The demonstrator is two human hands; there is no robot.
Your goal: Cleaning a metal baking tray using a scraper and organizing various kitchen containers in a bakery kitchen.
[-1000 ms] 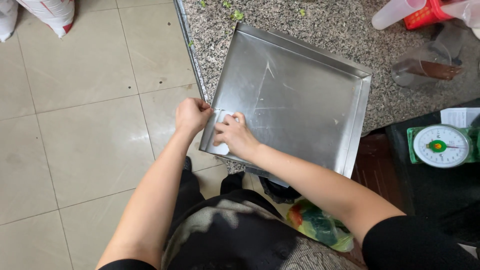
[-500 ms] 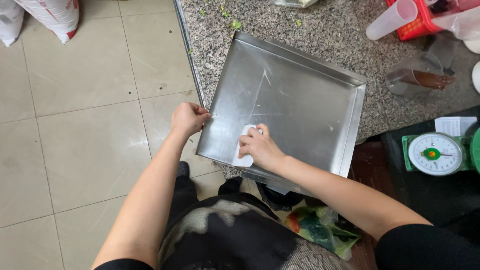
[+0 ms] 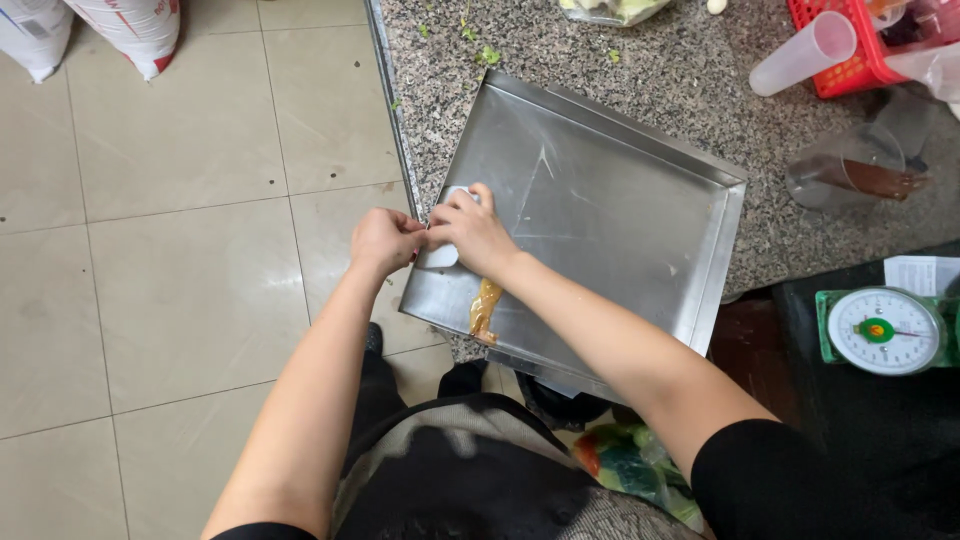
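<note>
My left hand clenched on tray edge; right hand just beside, pressing white pad, yellow smear below it

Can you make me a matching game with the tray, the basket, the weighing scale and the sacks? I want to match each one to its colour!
1 tray
2 basket
3 weighing scale
4 sacks

a red
b white
c shiny silver
d green with a white dial

Pairs: 1-c, 2-a, 3-d, 4-b
</note>
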